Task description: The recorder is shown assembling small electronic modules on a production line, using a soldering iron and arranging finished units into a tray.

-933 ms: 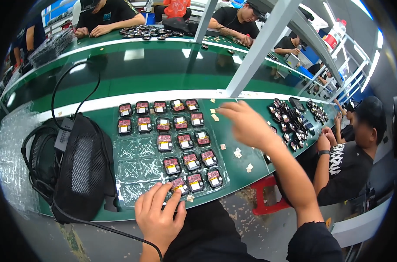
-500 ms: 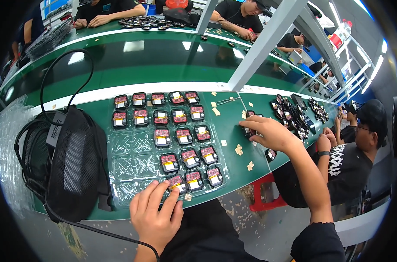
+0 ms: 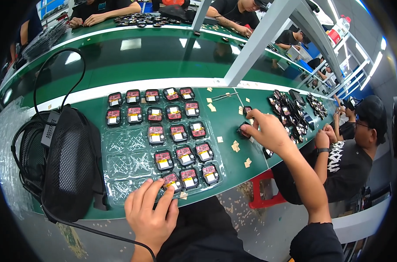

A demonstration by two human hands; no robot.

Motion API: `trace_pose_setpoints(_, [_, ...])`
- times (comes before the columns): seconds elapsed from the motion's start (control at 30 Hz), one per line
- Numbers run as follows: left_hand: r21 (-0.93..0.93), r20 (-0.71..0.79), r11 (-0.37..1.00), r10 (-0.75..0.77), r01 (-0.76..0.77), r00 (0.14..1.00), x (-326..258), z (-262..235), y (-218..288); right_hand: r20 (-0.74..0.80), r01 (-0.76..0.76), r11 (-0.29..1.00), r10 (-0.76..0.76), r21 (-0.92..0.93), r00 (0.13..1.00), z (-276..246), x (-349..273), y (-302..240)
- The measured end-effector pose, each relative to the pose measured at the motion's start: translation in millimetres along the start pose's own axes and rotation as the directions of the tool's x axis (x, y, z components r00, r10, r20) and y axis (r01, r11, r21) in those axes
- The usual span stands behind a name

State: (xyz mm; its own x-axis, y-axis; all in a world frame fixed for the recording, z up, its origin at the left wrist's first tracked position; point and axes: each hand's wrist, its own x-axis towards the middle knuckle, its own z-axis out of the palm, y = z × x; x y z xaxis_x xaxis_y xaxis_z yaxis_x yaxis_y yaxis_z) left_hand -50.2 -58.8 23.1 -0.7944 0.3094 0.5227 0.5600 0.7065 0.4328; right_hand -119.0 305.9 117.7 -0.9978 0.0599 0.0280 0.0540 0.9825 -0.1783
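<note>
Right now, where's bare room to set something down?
The broadest is the green strip beyond the white rail. The tray has unfilled pockets on its left, beside the black bag. It's crowded beyond the right hand, where small devices lie heaped, and tan scraps dot the bench between hand and tray.

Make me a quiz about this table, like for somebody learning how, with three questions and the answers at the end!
1. How many units sit in the top row of the clear tray?

2. What is the left hand touching?
a) the black bag
b) a bottom-row unit
c) the red stool

3. True or false: the tweezers lie on the green bench, not in the right hand.

Key:
1. Five.
2. b, with its fingertips.
3. True.
</note>
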Motion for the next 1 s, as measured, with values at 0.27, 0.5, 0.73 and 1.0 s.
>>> trace_pose_setpoints(0.27, [0.012, 0.002, 1.0, 0.007, -0.007, 1.0, -0.7, 0.9, -1.1, -0.126, -0.017, 0.994, 0.004, -0.107, 0.992, 10.3, -5.1, -0.6])
trace_pose_setpoints(0.5, [-0.023, -0.005, 1.0, 0.005, -0.005, 1.0, 0.4, 1.0, -0.9, 0.024, 0.023, 0.997, -0.021, -0.069, 0.999, 5.3, -10.5, -11.8])
trace_pose_setpoints(0.73, [0.011, -0.009, 1.0, 0.013, -0.013, 1.0, -0.3, 1.1, -1.4, 0.068, 0.073, 0.996, -0.076, 0.055, 0.995, -12.9, -5.6, 2.7])
trace_pose_setpoints(1.0, [-0.019, -0.005, 1.0, 0.01, -0.01, 1.0, 0.4, -0.2, 0.2, 0.134, 0.184, 0.978, -0.196, 0.1, 0.971, -18.4, 46.3, 49.2])
